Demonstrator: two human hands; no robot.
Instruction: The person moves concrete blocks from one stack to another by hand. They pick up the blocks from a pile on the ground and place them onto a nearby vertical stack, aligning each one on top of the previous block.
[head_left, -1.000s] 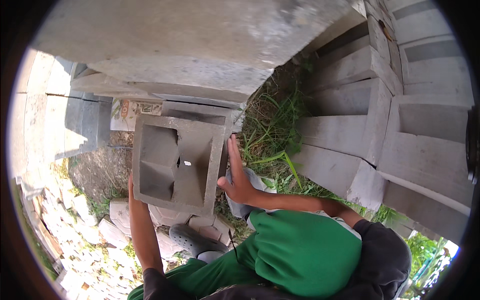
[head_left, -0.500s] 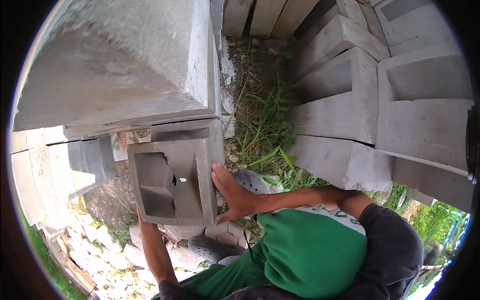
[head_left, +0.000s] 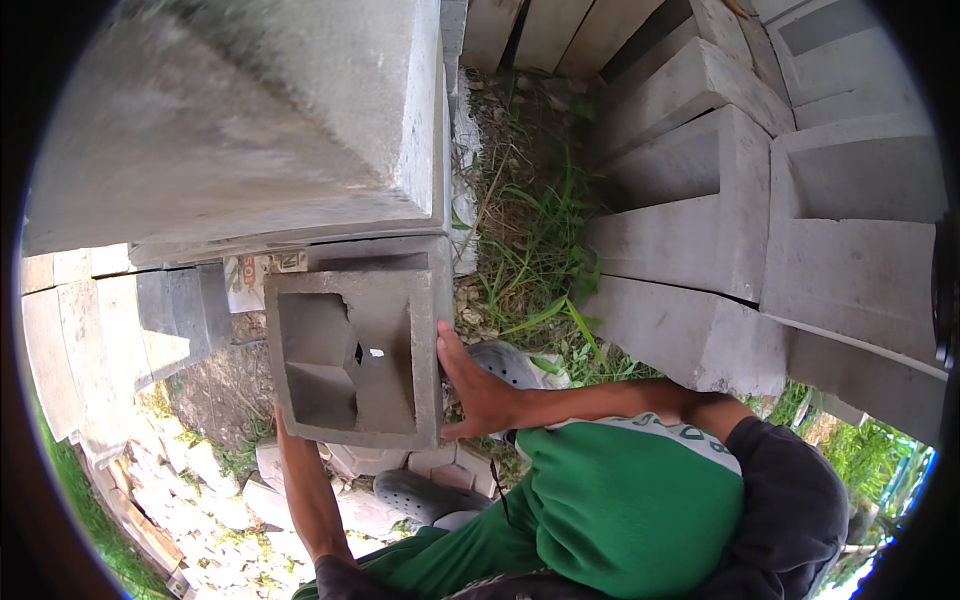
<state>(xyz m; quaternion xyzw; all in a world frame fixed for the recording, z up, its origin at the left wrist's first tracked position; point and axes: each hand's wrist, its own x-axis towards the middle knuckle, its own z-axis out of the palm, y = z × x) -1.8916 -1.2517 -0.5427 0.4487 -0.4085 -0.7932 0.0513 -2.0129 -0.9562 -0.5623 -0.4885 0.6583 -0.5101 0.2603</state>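
A grey hollow concrete block (head_left: 428,390) is held between my two hands, its open cavities facing up toward me. My right hand (head_left: 475,388) presses against its right side, fingers along the outer wall and thumb lower down. At the lower left side is my left hand (head_left: 283,420), mostly hidden by the block. Just beyond it, a similar concrete block (head_left: 440,275) lies partly covered by the held one, which overlaps its near edge in the view; whether they touch I cannot tell.
Large stacked blocks (head_left: 290,150) rise at the upper left. More concrete blocks (head_left: 690,330) are stacked on the right. Grass (head_left: 545,240) grows between the stacks. Rubble (head_left: 215,490) covers the ground at lower left; my grey clog (head_left: 430,497) stands below the block.
The held block has shifted slightly away from me and covers a bit more of the block beyond. Both hands keep their places on it. The whole view has shifted a little.
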